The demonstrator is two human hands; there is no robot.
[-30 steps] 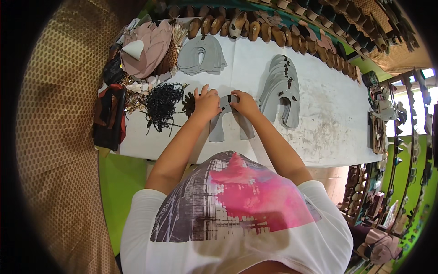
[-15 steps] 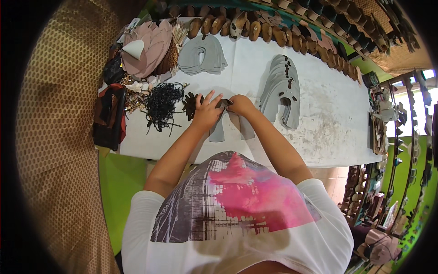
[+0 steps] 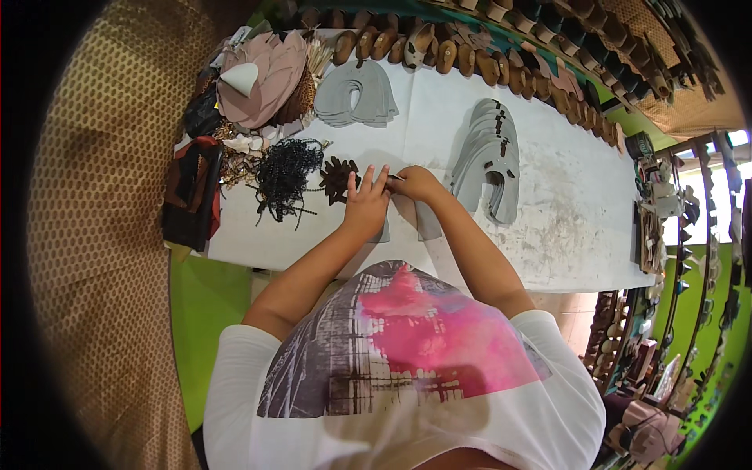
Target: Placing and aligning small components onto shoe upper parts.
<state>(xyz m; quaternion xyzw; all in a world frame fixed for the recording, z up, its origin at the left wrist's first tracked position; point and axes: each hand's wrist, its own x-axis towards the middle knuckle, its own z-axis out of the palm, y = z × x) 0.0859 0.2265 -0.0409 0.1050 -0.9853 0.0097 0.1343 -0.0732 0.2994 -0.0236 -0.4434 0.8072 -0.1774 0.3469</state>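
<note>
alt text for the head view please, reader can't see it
A person's left hand and right hand, close together, partly cover a two-legged grey piece on a white table. Tangled black strands lie left, overlapping grey arches right.

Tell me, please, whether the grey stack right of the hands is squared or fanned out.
Fanned out: the stack of grey pieces shows stepped, overlapping edges.

From the person's head, through the left of two side-by-side fisheye cameras, the view looks down over the shirt (image 3: 419, 345) to the tabletop (image 3: 427, 129) beyond. The shirt is closest; the left hand (image 3: 366, 207) and right hand (image 3: 417, 185) are farther off, near the middle.
</note>
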